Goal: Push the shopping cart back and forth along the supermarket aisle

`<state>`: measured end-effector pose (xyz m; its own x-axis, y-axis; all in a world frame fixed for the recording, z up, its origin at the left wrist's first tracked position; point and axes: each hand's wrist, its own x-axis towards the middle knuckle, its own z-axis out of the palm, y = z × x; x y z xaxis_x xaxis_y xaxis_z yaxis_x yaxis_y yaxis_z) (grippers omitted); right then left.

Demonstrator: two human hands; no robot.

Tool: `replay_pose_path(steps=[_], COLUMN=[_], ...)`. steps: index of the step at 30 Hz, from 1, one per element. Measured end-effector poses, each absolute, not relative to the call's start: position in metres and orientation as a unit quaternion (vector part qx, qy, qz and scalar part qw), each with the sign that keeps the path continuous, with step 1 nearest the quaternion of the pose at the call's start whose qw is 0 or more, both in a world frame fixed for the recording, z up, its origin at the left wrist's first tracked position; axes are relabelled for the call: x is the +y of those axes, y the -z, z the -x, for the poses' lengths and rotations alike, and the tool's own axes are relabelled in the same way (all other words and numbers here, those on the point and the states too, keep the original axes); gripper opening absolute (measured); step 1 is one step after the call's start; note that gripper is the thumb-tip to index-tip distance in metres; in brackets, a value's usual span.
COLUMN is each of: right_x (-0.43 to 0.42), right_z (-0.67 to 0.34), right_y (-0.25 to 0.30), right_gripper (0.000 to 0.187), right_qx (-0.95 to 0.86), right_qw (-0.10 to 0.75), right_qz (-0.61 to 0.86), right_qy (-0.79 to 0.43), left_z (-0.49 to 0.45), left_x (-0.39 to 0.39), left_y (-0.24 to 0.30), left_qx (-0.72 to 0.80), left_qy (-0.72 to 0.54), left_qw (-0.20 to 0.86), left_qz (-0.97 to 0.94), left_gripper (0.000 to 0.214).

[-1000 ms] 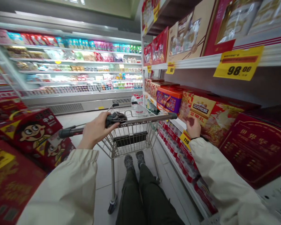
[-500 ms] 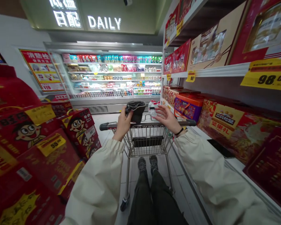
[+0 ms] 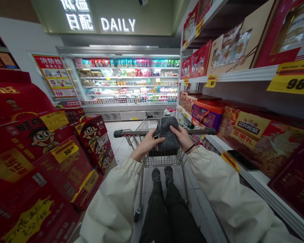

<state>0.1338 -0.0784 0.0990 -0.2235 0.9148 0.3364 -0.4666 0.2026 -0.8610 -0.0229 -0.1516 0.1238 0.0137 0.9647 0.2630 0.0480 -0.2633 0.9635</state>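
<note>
Between my two hands is a dark grey folded cloth (image 3: pixel 168 136), held over the handlebar (image 3: pixel 131 133) of a metal shopping cart (image 3: pixel 142 126). My left hand (image 3: pixel 150 143) grips its left side, thumb lying across the front. On the right edge, my right hand (image 3: pixel 181 136) has its fingers closed on the cloth, with a dark band at the wrist. The cloth hides the middle of the handlebar and part of the cart's basket. Some fingertips are out of sight behind the cloth.
Stacked red gift boxes (image 3: pixel 50 138) rise close on the left. Along the right runs a shelf (image 3: pixel 233 76) with boxed goods, and a black phone (image 3: pixel 242 159) lies on its lower ledge. A lit refrigerated case (image 3: pixel 131 108) stands ahead. My shoes (image 3: pixel 156 175) are behind the cart.
My right hand, empty and spread before, has come onto the cloth. The cloth has moved right and down and now shows a broader face. My left hand has shifted right with it.
</note>
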Motion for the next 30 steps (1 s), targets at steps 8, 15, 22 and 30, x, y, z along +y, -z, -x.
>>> replay_pose_path(steps=[8,15,22,30], right_x=[-0.074,-0.063,-0.1,-0.099], right_z=[-0.151,-0.166,-0.179,-0.166], right_y=[-0.097,-0.097,-0.104,-0.053], right_gripper=[0.05,0.031,0.048,0.063], right_qx=[-0.571,-0.685,-0.862,-0.816], right_qw=[0.549,0.553,0.492,0.487], right_qz=[0.19,0.147,0.121,0.183], right_qy=[-0.58,-0.452,-0.021,0.251], left_z=[0.013,0.026,0.021,0.006], left_x=[-0.133,-0.139,-0.141,-0.141], left_y=[-0.116,-0.123,-0.12,-0.115], left_qx=[0.372,0.343,0.369,0.369], left_qy=[-0.632,-0.558,-0.572,-0.621], left_qw=[0.402,0.21,0.045,0.231], left_qz=[-0.548,-0.726,-0.731,-0.652], left_gripper=[0.041,0.021,0.03,0.034])
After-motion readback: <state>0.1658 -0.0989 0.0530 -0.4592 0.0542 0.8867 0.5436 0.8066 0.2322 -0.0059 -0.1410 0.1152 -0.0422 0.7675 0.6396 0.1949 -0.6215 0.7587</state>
